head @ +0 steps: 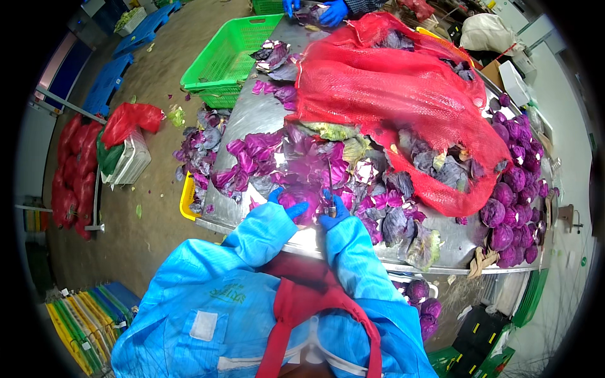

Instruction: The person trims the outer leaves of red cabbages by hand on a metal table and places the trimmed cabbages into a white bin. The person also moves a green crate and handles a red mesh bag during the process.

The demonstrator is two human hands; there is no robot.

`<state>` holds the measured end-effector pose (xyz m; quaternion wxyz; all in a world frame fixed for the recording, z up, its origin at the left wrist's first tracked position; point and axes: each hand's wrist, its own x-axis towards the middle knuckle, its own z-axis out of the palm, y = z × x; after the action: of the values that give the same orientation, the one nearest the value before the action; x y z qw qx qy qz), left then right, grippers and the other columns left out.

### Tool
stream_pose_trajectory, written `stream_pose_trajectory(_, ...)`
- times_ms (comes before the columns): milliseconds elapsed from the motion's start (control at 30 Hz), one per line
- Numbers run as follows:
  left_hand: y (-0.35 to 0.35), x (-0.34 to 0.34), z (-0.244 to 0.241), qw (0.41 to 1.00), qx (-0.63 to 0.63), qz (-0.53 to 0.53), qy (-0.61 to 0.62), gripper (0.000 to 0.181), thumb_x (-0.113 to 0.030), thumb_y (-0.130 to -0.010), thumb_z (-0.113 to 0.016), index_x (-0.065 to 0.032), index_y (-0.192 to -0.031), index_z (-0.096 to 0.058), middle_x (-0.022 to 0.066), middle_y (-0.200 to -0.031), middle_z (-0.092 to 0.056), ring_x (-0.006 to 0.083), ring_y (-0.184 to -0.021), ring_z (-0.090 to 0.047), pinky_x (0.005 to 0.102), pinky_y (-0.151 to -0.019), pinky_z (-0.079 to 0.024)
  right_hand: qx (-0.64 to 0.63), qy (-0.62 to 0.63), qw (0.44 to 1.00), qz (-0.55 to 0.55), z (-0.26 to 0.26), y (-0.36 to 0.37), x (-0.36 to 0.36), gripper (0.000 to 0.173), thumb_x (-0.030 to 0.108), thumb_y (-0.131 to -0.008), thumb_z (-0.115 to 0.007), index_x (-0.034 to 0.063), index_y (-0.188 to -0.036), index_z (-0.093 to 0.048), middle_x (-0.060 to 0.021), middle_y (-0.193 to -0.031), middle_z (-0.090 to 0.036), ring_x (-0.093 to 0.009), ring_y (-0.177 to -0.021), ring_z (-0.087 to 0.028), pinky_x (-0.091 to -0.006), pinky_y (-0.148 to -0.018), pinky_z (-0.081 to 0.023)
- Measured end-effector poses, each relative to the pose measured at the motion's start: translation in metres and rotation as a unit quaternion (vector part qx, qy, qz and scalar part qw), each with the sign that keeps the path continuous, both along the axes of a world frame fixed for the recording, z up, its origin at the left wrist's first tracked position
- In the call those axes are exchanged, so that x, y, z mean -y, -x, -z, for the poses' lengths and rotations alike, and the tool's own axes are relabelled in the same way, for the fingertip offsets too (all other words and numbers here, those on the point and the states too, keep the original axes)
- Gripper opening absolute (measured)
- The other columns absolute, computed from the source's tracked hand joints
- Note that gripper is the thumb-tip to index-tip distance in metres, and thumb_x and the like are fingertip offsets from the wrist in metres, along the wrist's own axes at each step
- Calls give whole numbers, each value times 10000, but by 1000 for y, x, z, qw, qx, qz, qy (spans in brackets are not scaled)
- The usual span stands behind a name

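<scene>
My left hand (pixel 289 207), in a blue glove, is on a red cabbage head (pixel 302 194) at the near edge of the steel table (pixel 238 113). Beside it, my gloved right hand (pixel 335 215) grips a knife (pixel 331 189), its narrow blade pointing away from me. Loose purple cabbage leaves (pixel 260 151) lie heaped just beyond both hands. A cut cabbage piece with a white centre (pixel 366 171) sits among them. Blur partly hides the cabbage's outline.
A large red mesh sack (pixel 378 85) with cabbages covers the table's far side. Cabbage heads (pixel 513 189) are piled at right. A green crate (pixel 212 87) stands at the far left edge, above fallen leaves (pixel 201 146) and a yellow crate (pixel 188 198). Another person's gloved hands (pixel 333 13) work opposite.
</scene>
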<state>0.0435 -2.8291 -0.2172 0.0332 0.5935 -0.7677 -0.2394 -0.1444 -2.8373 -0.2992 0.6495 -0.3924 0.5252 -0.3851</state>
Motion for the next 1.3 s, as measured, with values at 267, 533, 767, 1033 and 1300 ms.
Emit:
stream_pose_trajectory(267, -22, -4, 60, 966, -215, -141, -38, 594, -432, -704, -701, -152, -1200, -530, 229, -1265, -429, 367, -1016, -557, 398, -865, -474, -49, -20, 999, 8, -27, 10, 11, 420, -30, -683, -565, 76, -1089, -589, -19, -832, -596, -100, -746, -534, -241, -656, -444)
stream_pose_trajectory(533, -40, -12, 71, 908, -329, -215, -145, 862, -234, -647, -798, -39, -1318, -294, 141, -1250, -482, 266, -1148, -488, 369, -974, -411, 7, -77, 997, 14, -21, 16, 33, 339, 2, -775, -510, 92, -1095, -578, -37, -806, -573, -131, -713, -522, -262, -680, -446)
stream_pose_trajectory(767, -56, -11, 76, 912, -373, -126, -119, 733, -349, -730, -711, -66, -1306, -357, 132, -1214, -521, 264, -1096, -531, 386, -954, -431, -280, 292, 914, -34, -81, 14, 35, 571, 102, -745, -679, 32, -1267, -457, -147, -1080, -559, -227, -981, -558, -322, -871, -448)
stream_pose_trajectory(1033, -14, 5, 55, 516, -717, -194, -427, 420, -389, -815, -516, -88, -1106, -553, 84, -1033, -612, 244, -945, -588, 382, -830, -478, -259, 54, 953, -145, -14, -16, 23, 373, 301, -788, -672, 11, -1003, -578, -89, -813, -596, -189, -748, -559, -308, -711, -456)
stream_pose_trajectory(1300, -80, -44, 51, 867, -438, -203, -123, 987, -238, -533, -851, -59, -1329, -296, 139, -1287, -413, 255, -1169, -454, 369, -983, -398, -111, -87, 990, 4, -88, -14, 18, 383, 252, -789, -686, 13, -1064, -570, -53, -841, -598, -148, -773, -543, -276, -714, -443)
